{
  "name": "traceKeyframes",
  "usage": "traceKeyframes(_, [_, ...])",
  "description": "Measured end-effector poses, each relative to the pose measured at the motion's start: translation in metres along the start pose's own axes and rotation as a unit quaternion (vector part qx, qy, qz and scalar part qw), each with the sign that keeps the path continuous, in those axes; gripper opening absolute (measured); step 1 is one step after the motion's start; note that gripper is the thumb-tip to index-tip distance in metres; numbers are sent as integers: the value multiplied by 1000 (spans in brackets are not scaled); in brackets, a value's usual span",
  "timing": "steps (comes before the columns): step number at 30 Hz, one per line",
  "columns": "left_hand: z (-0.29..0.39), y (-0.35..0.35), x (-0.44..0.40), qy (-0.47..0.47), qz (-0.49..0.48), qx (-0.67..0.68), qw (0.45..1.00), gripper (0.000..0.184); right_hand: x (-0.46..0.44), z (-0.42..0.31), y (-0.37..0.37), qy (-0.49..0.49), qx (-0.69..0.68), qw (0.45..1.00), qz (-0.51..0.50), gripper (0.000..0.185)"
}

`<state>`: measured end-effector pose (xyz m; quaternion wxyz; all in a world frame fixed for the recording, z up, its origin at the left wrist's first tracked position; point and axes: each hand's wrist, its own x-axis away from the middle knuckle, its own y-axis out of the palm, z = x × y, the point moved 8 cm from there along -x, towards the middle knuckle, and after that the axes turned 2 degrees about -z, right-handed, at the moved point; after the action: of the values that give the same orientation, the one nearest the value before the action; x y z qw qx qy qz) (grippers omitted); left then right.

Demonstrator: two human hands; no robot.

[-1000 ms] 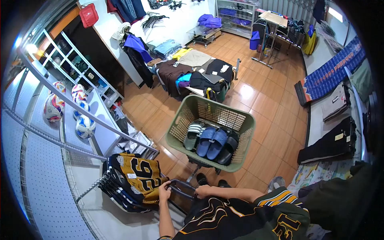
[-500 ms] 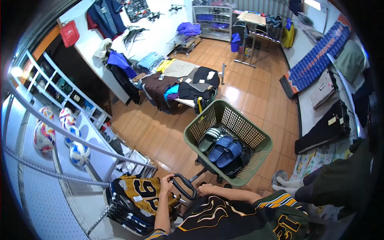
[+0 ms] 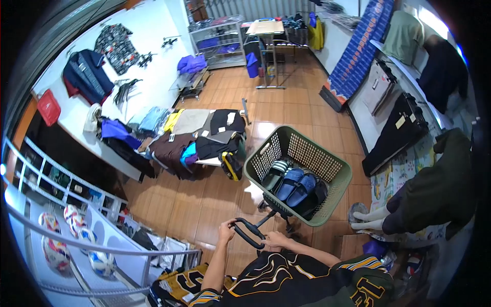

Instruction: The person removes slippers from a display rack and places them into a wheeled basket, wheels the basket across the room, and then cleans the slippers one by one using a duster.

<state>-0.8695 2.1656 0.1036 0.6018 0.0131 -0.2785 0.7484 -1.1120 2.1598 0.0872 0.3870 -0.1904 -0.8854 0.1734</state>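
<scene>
i note left fingers [image 3: 229, 225] and right fingers [image 3: 268, 241] curled on the handle [image 3: 250, 225]; basket [image 3: 335, 205] ahead, sandals [image 3: 302, 191] inside. tile floor [image 3: 291, 105] open beyond; clothes-covered desk [image 3: 210, 161] left of basket, apart.

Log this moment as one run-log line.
left hand: gripping black handle | right hand: at handle, grip unclear | green basket: blue slides, striped slide inside

We see green perforated basket [image 3: 313, 149]; inside, we find white-striped slide [image 3: 274, 175] at one end, blue pair [image 3: 296, 188] in middle, black footwear [image 3: 318, 196] opposite.
</scene>
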Motion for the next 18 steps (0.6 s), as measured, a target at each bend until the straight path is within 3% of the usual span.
traceKeyframes(2, [22,15,-18,-39,-22,-40,998,44,1,-3,-14,12,-11,999,-28,61])
traceKeyframes(3, [29,25,-33,33,-14,-69,997,40,-2,1,-21,-5,-11,1000,10,61])
traceKeyframes(4, [34,33,-44,39,-20,-70,997,40,-5,3,-35,-23,-8,998,52,61])
traceKeyframes(10, [71,108,-116,15,-88,-51,995,40,-1,73,-116,50,-27,998,26,53])
traceKeyframes(13, [98,146,-147,35,-96,-63,993,33,3,117,-161,98,-1,992,79,47])
traceKeyframes(14, [109,159,-159,40,-103,-63,992,33,4,132,-179,94,-25,988,116,46])
traceKeyframes(16, [135,177,-172,4,-126,-185,975,31,-2,171,-198,94,-51,983,152,45])
traceKeyframes(18, [154,200,-190,19,-127,-157,979,28,-10,214,-225,68,-137,963,221,49])
